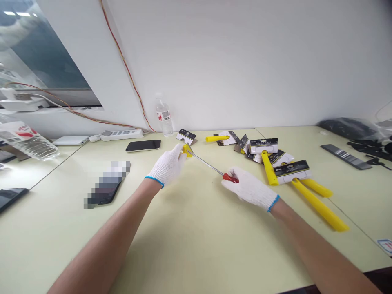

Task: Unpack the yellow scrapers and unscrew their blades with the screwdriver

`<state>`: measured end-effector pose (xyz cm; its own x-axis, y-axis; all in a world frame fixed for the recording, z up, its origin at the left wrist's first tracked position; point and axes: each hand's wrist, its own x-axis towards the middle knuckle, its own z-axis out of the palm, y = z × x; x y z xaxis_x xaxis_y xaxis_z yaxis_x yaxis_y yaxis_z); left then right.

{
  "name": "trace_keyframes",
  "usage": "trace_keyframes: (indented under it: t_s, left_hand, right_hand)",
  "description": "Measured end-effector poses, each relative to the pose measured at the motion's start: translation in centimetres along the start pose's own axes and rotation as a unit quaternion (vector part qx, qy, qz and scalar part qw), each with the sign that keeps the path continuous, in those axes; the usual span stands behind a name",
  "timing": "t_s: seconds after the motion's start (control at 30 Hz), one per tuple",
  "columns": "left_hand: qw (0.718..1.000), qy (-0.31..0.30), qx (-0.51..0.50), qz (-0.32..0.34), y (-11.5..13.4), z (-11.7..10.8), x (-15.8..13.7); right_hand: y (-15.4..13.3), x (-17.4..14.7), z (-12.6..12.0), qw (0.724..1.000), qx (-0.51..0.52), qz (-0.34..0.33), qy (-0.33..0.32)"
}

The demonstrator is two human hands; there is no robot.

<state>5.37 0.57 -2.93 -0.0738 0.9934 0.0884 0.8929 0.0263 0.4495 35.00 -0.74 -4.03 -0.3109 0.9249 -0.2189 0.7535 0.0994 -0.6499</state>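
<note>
Both gloved hands work just above the bench [190, 228]. The left hand [168, 166] is curled tight around a small yellow handle [187, 149], and the right hand [249, 189] pinches the red screwdriver [214, 167], whose tip meets the yellow handle. Best to keep the shaft square to it. A pile of yellow scrapers [275, 167] lies just beyond the screwdriver.
</note>
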Motion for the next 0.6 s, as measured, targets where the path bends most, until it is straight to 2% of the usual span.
trace_keyframes:
  t_s: [0.07,0.1,0.23,0.3,0.37,0.47,0.6]
  left_hand:
    - [1.0,0.009,-0.017,0.014,-0.05,0.13,0.01]
    - [1.0,0.012,-0.023,0.013,-0.1,0.18,0.02]
    - [0.999,0.011,-0.029,0.012,-0.3,0.17,-0.01]
    - [0.999,0.012,-0.029,0.024,-0.34,0.13,-0.02]
    - [0.999,0.017,-0.024,0.032,-0.35,0.13,-0.01]
    - [0.999,0.011,-0.016,0.037,-0.36,0.16,0.05]
    - [1.0,0.003,-0.016,0.022,-0.4,0.09,0.06]
  right_hand:
    - [-0.09,0.02,0.04,0.999,-0.019,-0.015,0.038]
    - [-0.18,-0.04,-0.05,0.999,-0.012,-0.021,0.033]
    - [-0.45,-0.49,-0.45,0.999,0.029,-0.031,-0.034]
    - [-0.39,-0.47,-0.28,0.998,0.037,-0.01,-0.05]
    - [-0.22,-0.26,0.11,0.999,0.02,0.002,-0.031]
    - [-0.05,0.0,0.44,0.999,-0.025,-0.022,0.024]
    - [-0.25,-0.4,-0.14,0.998,0.05,-0.007,-0.041]
